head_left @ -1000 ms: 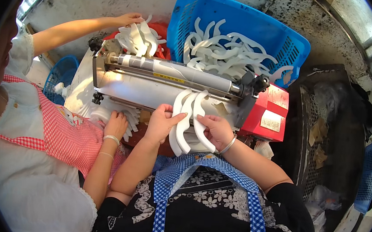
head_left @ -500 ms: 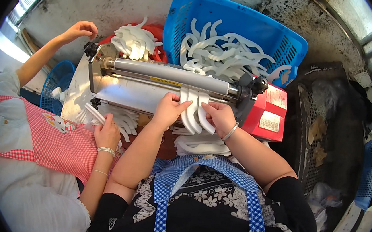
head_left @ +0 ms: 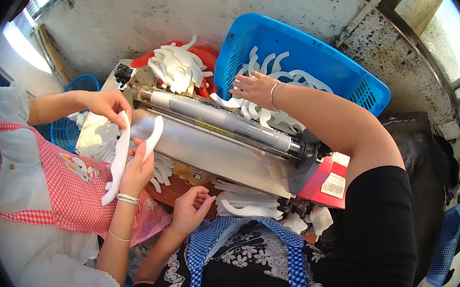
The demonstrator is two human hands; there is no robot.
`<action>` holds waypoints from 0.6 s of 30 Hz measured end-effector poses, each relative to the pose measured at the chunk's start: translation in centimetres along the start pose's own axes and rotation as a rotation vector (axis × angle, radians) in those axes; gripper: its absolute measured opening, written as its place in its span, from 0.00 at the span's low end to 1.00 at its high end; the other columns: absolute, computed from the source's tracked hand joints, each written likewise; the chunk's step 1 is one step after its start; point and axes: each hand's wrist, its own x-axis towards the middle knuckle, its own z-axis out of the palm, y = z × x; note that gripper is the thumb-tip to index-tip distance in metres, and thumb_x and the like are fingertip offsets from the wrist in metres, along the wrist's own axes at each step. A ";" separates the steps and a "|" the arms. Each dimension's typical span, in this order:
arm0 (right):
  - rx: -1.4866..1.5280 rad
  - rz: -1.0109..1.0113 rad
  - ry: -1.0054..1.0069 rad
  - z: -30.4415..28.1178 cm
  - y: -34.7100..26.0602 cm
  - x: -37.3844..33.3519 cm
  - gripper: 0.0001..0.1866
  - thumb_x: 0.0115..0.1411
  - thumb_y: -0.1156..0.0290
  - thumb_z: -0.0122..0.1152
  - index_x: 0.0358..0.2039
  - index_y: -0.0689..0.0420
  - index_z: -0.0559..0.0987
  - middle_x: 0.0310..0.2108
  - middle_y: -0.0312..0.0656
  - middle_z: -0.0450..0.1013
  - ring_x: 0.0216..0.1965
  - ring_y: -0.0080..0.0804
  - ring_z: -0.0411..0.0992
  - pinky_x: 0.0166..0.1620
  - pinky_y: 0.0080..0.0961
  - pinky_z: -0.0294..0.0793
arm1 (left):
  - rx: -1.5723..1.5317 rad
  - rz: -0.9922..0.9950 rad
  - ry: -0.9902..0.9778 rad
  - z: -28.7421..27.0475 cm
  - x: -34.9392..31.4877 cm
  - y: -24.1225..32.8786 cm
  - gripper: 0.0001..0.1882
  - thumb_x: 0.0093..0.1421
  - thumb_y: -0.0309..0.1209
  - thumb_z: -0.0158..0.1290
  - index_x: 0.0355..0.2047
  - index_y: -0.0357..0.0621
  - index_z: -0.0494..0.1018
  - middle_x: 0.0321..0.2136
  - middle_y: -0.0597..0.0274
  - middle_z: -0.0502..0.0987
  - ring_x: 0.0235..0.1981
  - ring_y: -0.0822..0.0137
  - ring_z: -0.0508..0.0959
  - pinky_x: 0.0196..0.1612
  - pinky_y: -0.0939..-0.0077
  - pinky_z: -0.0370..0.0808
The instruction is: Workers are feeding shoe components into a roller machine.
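Note:
My right hand (head_left: 257, 89) reaches over the roller machine (head_left: 215, 121) with its fingers stretched out. It is above the white curved foam-like strips (head_left: 251, 110) heaped at the near side of a blue basket (head_left: 306, 43). Low in front of the machine, my left hand (head_left: 192, 209) is closed with its fingers curled, and no strip shows in it. Just right of it lies a stack of similar white strips (head_left: 251, 207). The strips' exact material cannot be made out.
At my left a co-worker holds one white strip (head_left: 120, 158) and another curved strip (head_left: 154, 136). More strips (head_left: 177, 66) lie on red plastic behind the machine. A red housing (head_left: 323, 180) closes its right end. Dark netting and a blue crate (head_left: 445, 244) stand right.
The strips I held at the roller have left my hands. My right hand has moved up to the basket, my left down toward me. The co-worker's raised hand has come down onto a strip.

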 end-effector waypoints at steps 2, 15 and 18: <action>0.016 -0.106 -0.104 2.4 0.2 2.0 0.37 0.49 0.68 0.55 0.58 0.54 0.49 0.58 0.40 0.51 0.61 0.33 0.43 0.55 0.36 0.54 | -0.035 -0.109 0.110 -0.9 -1.8 -2.4 0.10 0.51 0.24 0.53 0.33 0.36 0.67 0.22 0.65 0.72 0.23 0.80 0.71 0.25 0.88 0.68; 0.729 0.108 -0.318 5.0 3.8 3.0 0.17 0.42 0.69 0.57 0.36 0.52 0.73 0.31 0.44 0.72 0.37 0.41 0.70 0.39 0.34 0.69 | -0.039 -0.438 0.208 -1.1 -5.7 -5.9 0.09 0.53 0.21 0.50 0.34 0.37 0.64 0.24 0.62 0.73 0.22 0.79 0.73 0.25 0.88 0.69; 0.556 0.504 -0.429 3.4 6.5 0.3 0.17 0.40 0.70 0.58 0.34 0.58 0.74 0.32 0.46 0.72 0.41 0.41 0.69 0.42 0.33 0.68 | -0.068 -0.424 0.157 -0.7 -5.1 -6.1 0.09 0.53 0.21 0.50 0.35 0.37 0.64 0.24 0.63 0.73 0.23 0.79 0.73 0.23 0.89 0.69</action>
